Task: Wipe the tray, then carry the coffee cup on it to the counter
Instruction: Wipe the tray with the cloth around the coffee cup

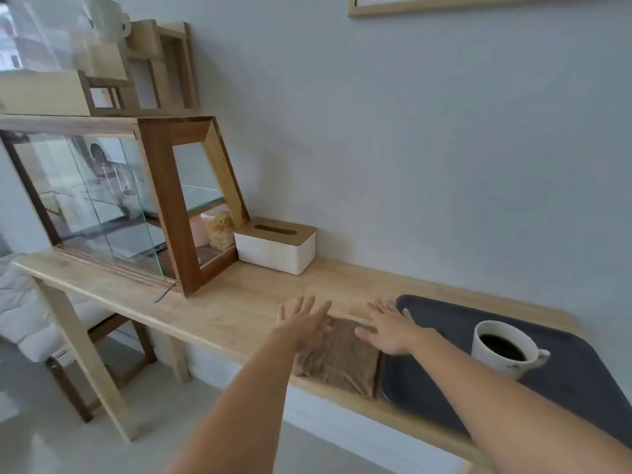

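A dark grey tray (441,319) lies at the right end of a long wooden table (239,302). On it stands a white cup (502,347) filled with black coffee, handle pointing right. A folded brown cloth (342,360) lies on the table against the tray's left edge. My left hand (304,323) hovers over the cloth's left part, fingers spread, holding nothing. My right hand (390,328) is spread flat over the cloth's right part and the tray's left rim, also holding nothing. Whether either palm touches the cloth I cannot tell.
A white tissue box with a wooden lid (275,246) sits against the wall behind my hands. Left of it stands a wood-and-glass display case (136,206). A cushioned chair (51,330) is tucked under the table's left end.
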